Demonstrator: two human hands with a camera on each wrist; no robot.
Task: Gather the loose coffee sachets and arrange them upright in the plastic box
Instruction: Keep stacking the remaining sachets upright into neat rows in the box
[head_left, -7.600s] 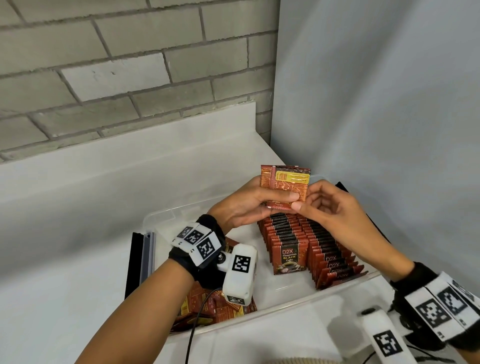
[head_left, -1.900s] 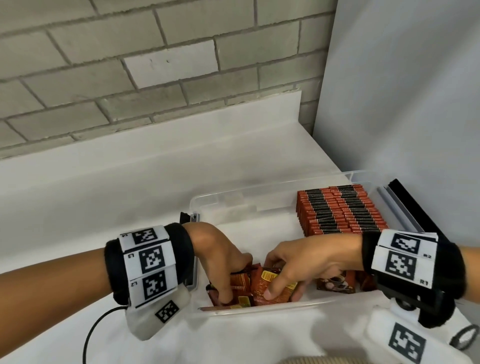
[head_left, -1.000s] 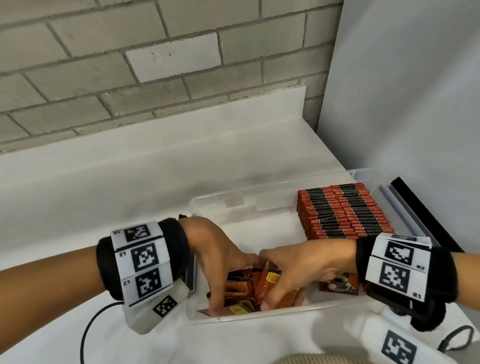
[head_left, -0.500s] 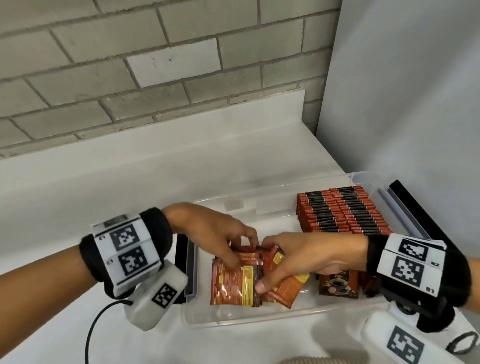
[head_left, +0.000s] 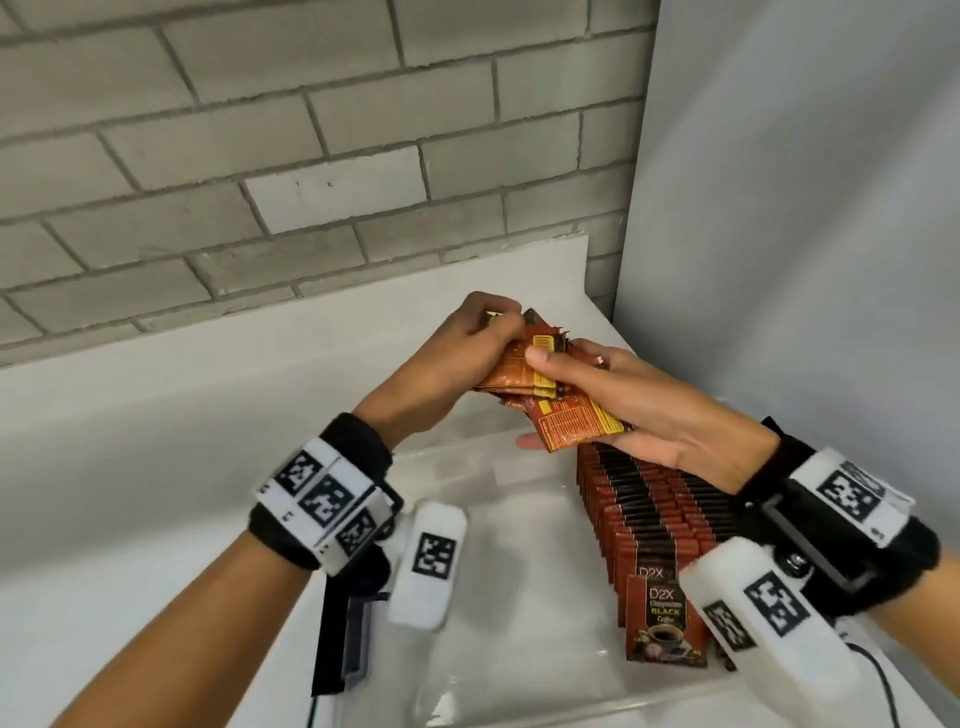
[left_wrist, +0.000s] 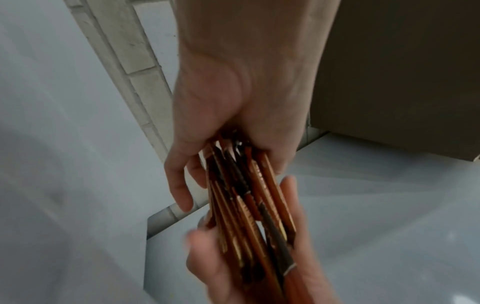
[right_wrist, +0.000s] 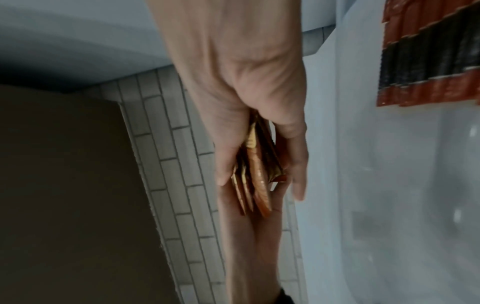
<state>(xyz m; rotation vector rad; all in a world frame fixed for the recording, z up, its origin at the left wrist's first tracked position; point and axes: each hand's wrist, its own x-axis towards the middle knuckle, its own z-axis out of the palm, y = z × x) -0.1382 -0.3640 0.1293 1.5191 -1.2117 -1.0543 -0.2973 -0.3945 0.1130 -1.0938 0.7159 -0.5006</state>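
Both hands hold one uneven bundle of red-brown coffee sachets (head_left: 550, 395) in the air above the far end of the clear plastic box (head_left: 498, 519). My left hand (head_left: 467, 353) grips the bundle's far side, fingers curled over its top edge. From the near side my right hand (head_left: 613, 400) clasps the bundle, thumb on top and fingers underneath. The left wrist view shows the sachets (left_wrist: 249, 205) edge-on between both hands, as does the right wrist view (right_wrist: 257, 174). Rows of upright sachets (head_left: 654, 525) fill the box's right side.
The box's left half shows bare floor. Its black-edged lid (head_left: 343, 639) lies against the box's left side on the white counter (head_left: 156, 467). A grey brick wall (head_left: 260, 156) rises behind and a plain grey panel (head_left: 805, 208) stands on the right.
Both hands have lifted the gathered loose sachets out of the box's near left corner and raised them above its far end. That corner now holds no loose sachets.
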